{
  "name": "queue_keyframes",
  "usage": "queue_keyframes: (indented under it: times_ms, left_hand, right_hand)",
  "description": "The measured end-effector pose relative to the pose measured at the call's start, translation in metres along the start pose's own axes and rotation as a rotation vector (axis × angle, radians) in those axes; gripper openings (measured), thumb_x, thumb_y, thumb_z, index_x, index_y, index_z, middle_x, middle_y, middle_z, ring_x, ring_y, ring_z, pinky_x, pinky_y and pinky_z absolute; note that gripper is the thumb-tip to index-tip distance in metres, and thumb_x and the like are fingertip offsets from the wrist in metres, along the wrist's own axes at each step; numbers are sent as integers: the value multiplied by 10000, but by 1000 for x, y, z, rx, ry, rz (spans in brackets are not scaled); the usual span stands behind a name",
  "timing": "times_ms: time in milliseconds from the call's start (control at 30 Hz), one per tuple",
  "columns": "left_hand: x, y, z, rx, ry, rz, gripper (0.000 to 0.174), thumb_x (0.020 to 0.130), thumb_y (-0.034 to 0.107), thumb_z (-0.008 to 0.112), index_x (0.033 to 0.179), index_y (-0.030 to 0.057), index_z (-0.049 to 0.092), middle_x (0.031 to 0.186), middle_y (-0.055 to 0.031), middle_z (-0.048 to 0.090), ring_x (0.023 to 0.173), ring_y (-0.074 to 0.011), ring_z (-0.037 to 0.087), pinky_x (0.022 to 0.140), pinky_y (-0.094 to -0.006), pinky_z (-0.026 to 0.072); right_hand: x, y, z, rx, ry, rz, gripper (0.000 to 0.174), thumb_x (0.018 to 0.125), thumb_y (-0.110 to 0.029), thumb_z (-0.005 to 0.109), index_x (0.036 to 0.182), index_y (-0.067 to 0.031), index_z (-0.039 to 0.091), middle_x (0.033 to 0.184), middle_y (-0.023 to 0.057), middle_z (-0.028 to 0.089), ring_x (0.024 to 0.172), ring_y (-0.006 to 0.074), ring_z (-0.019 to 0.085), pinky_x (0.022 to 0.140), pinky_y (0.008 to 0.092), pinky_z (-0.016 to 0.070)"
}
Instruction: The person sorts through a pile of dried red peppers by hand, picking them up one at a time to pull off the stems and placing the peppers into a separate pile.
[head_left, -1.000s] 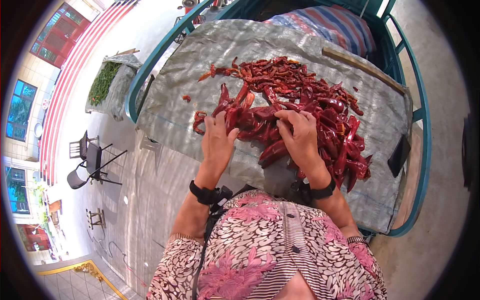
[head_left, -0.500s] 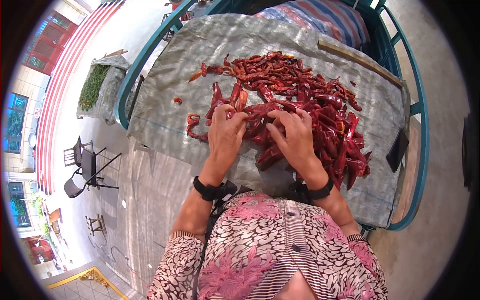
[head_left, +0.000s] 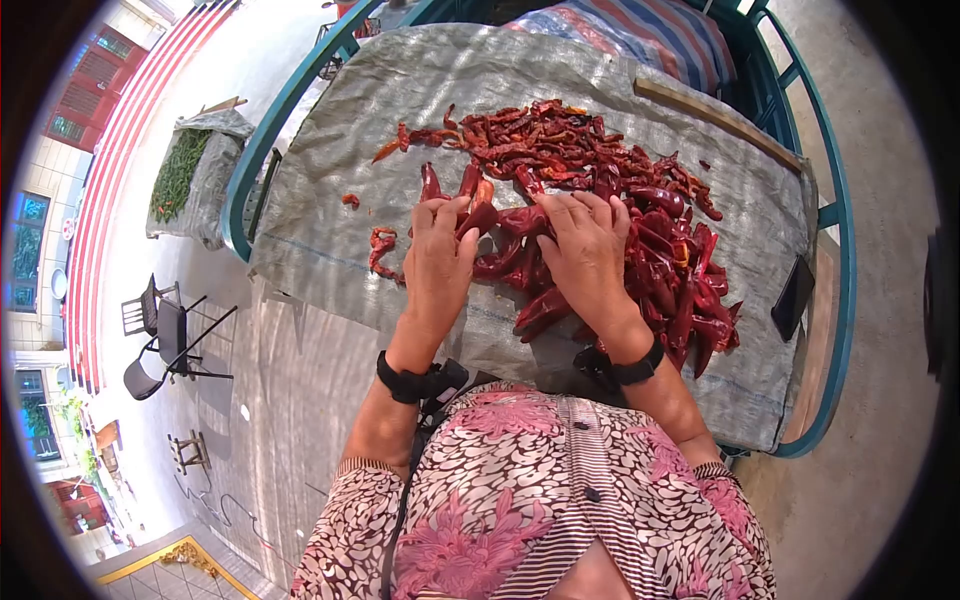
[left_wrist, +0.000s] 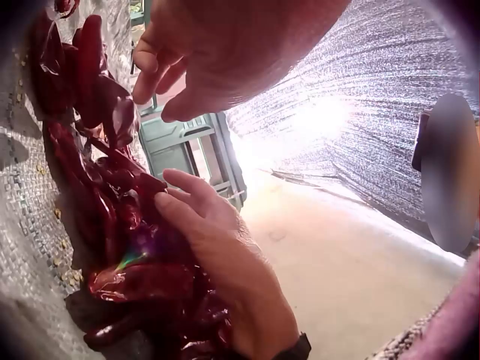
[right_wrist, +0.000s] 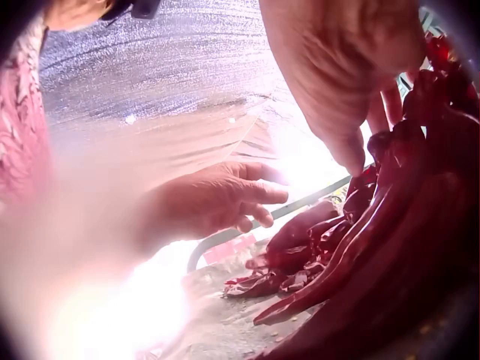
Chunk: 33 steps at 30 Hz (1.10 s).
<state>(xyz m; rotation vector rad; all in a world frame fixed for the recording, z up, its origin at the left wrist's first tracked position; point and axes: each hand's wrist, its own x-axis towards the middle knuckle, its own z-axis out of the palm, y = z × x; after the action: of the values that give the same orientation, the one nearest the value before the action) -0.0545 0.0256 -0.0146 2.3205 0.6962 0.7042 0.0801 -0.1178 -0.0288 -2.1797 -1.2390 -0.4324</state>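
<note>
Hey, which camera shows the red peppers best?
The head view: it takes in nearly all the red peppers, though the left hand and right hand hide some. The left and right wrist views show only some peppers, close up.

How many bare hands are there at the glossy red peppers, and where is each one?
2: the bare left hand near the left end of the glossy red peppers, and the bare right hand over their middle. No third hand shows.
</note>
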Motion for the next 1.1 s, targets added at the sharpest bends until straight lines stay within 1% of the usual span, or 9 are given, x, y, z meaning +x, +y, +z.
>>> queue_keyframes:
  times_ms: [133, 233, 433, 533, 633, 767, 967, 1067, 1100]
  left_hand:
    - [2, -11, 11, -102, -110, 55, 375, 896, -47, 646, 1255, 58, 651, 1241, -97, 577, 924, -186, 629, 750, -305, 528]
    - [2, -13, 15, -163, -154, 119, 440, 879, -62, 641, 1297, 76, 635, 1281, -98, 588, 942, -173, 621, 753, -299, 527]
    - [4, -5, 19, -74, -162, 194, 550, 857, -63, 647, 1384, 86, 583, 1451, -137, 562, 1168, -262, 643, 884, -332, 533]
    - [4, -5, 27, -217, -276, 119, 530, 861, -57, 645, 1371, 75, 594, 1376, -171, 614, 1220, -310, 634, 942, -354, 521]
    - [4, -12, 27, -193, -241, 134, 444, 906, 12, 650, 1337, 109, 602, 1238, -146, 683, 1078, -349, 683, 902, -403, 548]
    - [5, -3, 4, -116, -35, 21, 361, 956, 49, 632, 1310, 121, 623, 1131, -132, 714, 983, -346, 698, 816, -408, 550]
    - [7, -6, -11, 230, 195, 48, 336, 950, 86, 653, 1278, 155, 634, 1088, -111, 655, 892, -333, 688, 729, -428, 541]
    - [2, 10, -16, -90, 31, -121, 378, 916, 3, 647, 1281, 97, 643, 1099, -107, 633, 913, -285, 670, 782, -354, 531]
    - [1, 8, -14, -46, -8, -45, 378, 909, -2, 648, 1275, 92, 640, 1093, -106, 632, 915, -283, 667, 789, -354, 531]
  right_hand:
    - [-2, 7, 16, -41, -34, -27, 337, 819, -103, 752, 1147, -153, 695, 1041, 4, 710, 1071, 216, 609, 1152, 536, 262]
    - [3, 8, 17, -43, 5, -22, 271, 819, -94, 749, 1081, -156, 721, 944, -15, 717, 1027, 204, 621, 1150, 523, 266]
    - [5, 3, 7, 142, 45, 0, 159, 826, -93, 752, 976, -146, 740, 852, -11, 710, 933, 198, 637, 1115, 501, 322]
    - [5, -3, 9, 236, 67, -51, 131, 838, -94, 748, 961, -133, 731, 847, 1, 703, 903, 206, 639, 1085, 492, 360]
    - [5, -11, 4, 353, 86, -79, 143, 844, -85, 742, 979, -126, 719, 853, 8, 698, 889, 212, 639, 1071, 486, 379]
    - [4, -15, -3, 330, 46, 3, 198, 825, -82, 747, 1010, -128, 693, 860, 9, 684, 886, 222, 636, 1068, 495, 382]
    - [-8, -14, 8, 61, -176, -183, 238, 773, -143, 770, 969, -117, 639, 834, 17, 650, 983, 240, 615, 1139, 552, 313]
    - [-13, -18, 19, 0, -224, -239, 252, 771, -143, 756, 986, -99, 630, 843, 23, 645, 1004, 247, 605, 1188, 581, 246]
    - [-16, -17, 25, -19, -244, -246, 249, 774, -134, 748, 989, -95, 628, 839, 24, 642, 998, 249, 605, 1193, 584, 238]
